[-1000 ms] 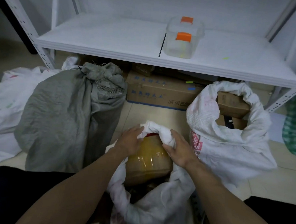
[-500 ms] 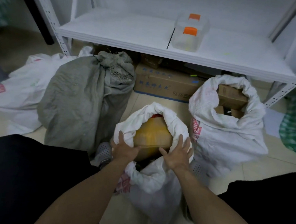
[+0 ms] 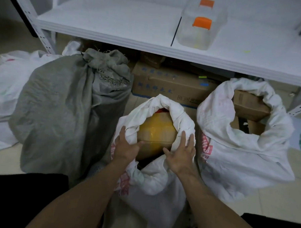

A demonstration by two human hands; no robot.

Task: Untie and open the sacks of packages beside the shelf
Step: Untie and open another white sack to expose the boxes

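The person's left hand (image 3: pixel 127 145) is lying with straight, spread fingers on the outside of the rolled rim of a white woven plastic sack with red print (image 3: pixel 153 180), its thumb reaching inward over the mouth. The right hand (image 3: pixel 180 155) is resting on the opposite side of the rim, fingers straight and pointing away from the person. Neither hand is gripping anything. Between the two hands the sack is standing open, its edge folded down in a thick roll, and a brown cardboard package wrapped in yellow tape (image 3: pixel 155 133) is showing in the mouth.

Just right of the right hand, a second white woven sack (image 3: pixel 231 161) is sitting open with brown cardboard boxes (image 3: pixel 247 105) inside. Left of the left hand, a grey cloth sack (image 3: pixel 59 112) is standing bunched shut at its neck, and beyond it another white sack (image 3: pixel 5 81) is lying on the floor. Past the hands, a printed cardboard carton (image 3: pixel 165 85) is sitting under a white metal shelf (image 3: pixel 116 25), which is carrying a clear plastic container with orange latches (image 3: pixel 201 29).
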